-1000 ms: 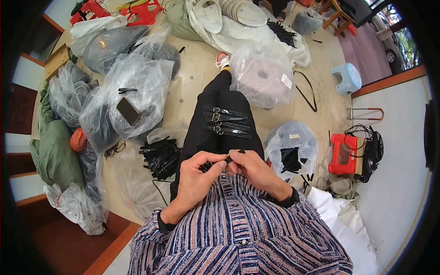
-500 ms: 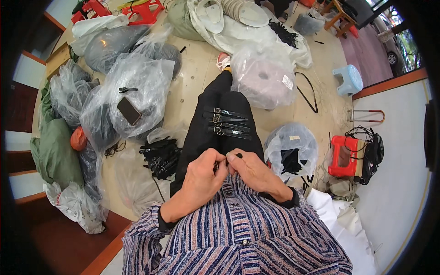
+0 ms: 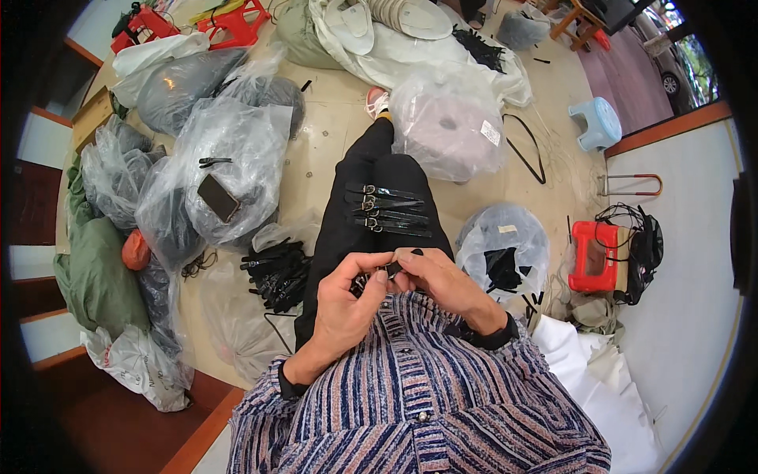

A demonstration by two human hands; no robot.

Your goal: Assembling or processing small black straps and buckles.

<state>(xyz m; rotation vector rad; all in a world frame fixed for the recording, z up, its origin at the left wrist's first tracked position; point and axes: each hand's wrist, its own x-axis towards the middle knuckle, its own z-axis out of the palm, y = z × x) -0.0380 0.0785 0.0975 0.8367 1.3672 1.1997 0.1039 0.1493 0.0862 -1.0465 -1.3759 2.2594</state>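
Observation:
Both of my hands meet over my lap, pinching a small black strap (image 3: 393, 269). My left hand (image 3: 345, 299) grips it between thumb and fingers, and part of what looks like a buckle end shows there. My right hand (image 3: 448, 286) has its thumb and fingertips on the other end. Across my black-trousered thighs, just beyond the hands, several glossy black buckle straps (image 3: 395, 214) lie in a row, their metal buckles toward the left. A heap of black buckle straps (image 3: 276, 274) rests left of my leg. Right of it, a clear bag (image 3: 474, 241) contains black strips.
At left, clear plastic bags (image 3: 237, 146) support a phone (image 3: 219, 198). Ahead sits a wrapped roll (image 3: 448, 138), with pale sole-shaped pieces (image 3: 426, 22) beyond. A blue stool (image 3: 596, 123) and a red-framed object (image 3: 594, 255) stand right, near the wall.
My left hand's fingers have opened out and shifted, so more of the strap shows between the hands. My view has moved slightly; the straps on my lap stay put.

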